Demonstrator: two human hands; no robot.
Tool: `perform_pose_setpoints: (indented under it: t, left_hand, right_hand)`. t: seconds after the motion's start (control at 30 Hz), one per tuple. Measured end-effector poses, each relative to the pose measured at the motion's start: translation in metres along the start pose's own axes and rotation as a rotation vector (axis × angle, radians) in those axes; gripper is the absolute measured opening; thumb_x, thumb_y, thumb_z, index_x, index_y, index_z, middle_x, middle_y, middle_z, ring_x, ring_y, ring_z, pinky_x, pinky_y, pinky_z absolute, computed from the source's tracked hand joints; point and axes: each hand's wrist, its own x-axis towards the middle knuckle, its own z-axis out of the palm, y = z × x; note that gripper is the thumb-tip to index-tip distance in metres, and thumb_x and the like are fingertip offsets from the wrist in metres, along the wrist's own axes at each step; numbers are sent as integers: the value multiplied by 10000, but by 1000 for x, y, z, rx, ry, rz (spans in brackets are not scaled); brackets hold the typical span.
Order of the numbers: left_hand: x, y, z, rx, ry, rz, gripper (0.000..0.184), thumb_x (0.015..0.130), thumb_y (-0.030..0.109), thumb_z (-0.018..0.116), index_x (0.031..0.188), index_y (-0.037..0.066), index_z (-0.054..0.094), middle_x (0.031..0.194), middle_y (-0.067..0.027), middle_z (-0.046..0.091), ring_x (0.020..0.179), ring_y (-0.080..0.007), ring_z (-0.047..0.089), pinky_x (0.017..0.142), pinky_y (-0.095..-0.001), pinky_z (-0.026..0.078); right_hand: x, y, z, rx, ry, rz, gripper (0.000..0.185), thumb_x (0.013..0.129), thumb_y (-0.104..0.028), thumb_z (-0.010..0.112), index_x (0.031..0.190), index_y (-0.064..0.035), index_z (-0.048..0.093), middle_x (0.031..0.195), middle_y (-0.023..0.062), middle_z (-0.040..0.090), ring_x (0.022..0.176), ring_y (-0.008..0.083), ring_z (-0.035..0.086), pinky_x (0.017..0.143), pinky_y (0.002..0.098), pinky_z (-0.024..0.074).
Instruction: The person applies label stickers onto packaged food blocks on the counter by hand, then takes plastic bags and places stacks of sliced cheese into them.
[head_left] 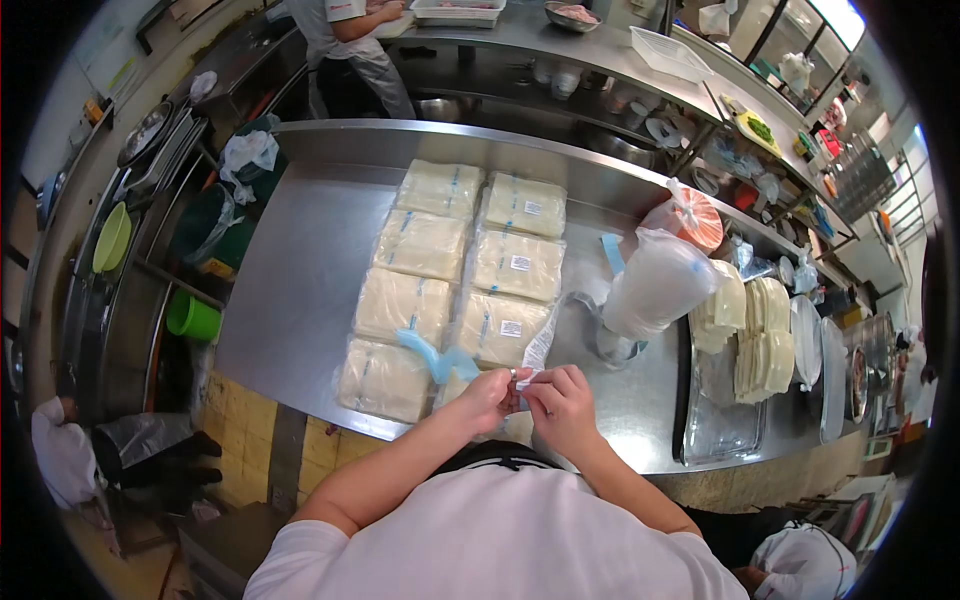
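Closest to the wearer, the left hand [487,394] and right hand [561,400] meet over the near edge of the steel table [288,262], fingertips drawn together and pinching the lower end of a clear plastic strip [541,340]. The exact hold is partly hidden by the fingers. From this pinch the strip runs up and away, along the right side of the nearest labelled pack. A translucent blue strip [418,345] lies just to the left of the left hand, draped across the nearest packs; whether its end is in that hand, I cannot tell. Under and ahead of the hands are clear-wrapped packs of pale sheets [403,305] in two columns, side by side, reaching toward the far side of the table. The nearest pack of the right-hand column is largely covered by the left hand and the blue strip, while the three beyond it bear white printed labels [520,263]. Right of the packs, well apart from the left hand, sits a bulging whitish plastic bag [655,285], with unwrapped stacks of pale sheets [765,340] further right beside a dark-rimmed metal tray [722,415]. Just behind the whitish bag is an orange bundle in knotted clear plastic [700,222]. Across the aisle, a person in a white shirt [318,30] stands by a steel counter [520,35] carrying a metal bowl [573,17] and a white plastic basket [670,55].
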Motion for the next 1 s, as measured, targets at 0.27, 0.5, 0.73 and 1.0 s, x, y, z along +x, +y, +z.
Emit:
perform_pose_setpoints:
  t: [0.27, 0.5, 0.73, 1.0]
  left_hand:
    - [22, -62, -46, 181, -386, 184, 340, 1083, 297, 433, 1252, 66, 615, 1069, -75, 685, 1042, -233, 655, 912, -371, 524]
    - [36, -52, -22, 178, -147, -223, 455, 1061, 420, 503, 1292, 48, 623, 1189, -121, 713, 1023, -242, 699, 841, -369, 557]
    - [66, -79, -55, 276, -290, -65, 475, 1025, 516, 559, 1252, 103, 619, 1042, -42, 702, 759, -161, 623, 615, -301, 462]
    - [48, -69, -36, 382, -139, -14, 448, 1014, 489, 580, 1156, 76, 682, 970, -57, 715, 816, -172, 614, 705, -329, 482]
  right_hand:
    - [63, -21, 27, 336, -166, 301, 108, 798, -25, 772, 892, -45, 723, 852, 86, 717, 779, 237, 659, 722, 359, 529]
    - [156, 16, 189, 379, -421, 615, 159, 828, -150, 773, 904, -11, 762, 832, 132, 754, 766, 214, 710, 724, 357, 558]
    - [172, 31, 267, 106, -536, 563, 156, 788, -195, 785, 854, -53, 776, 864, 175, 753, 835, 317, 736, 784, 430, 580]
    - [195, 25, 237, -303, -640, 473, 413, 838, -267, 742, 1169, -38, 649, 941, 195, 745, 937, 383, 728, 824, 444, 584]
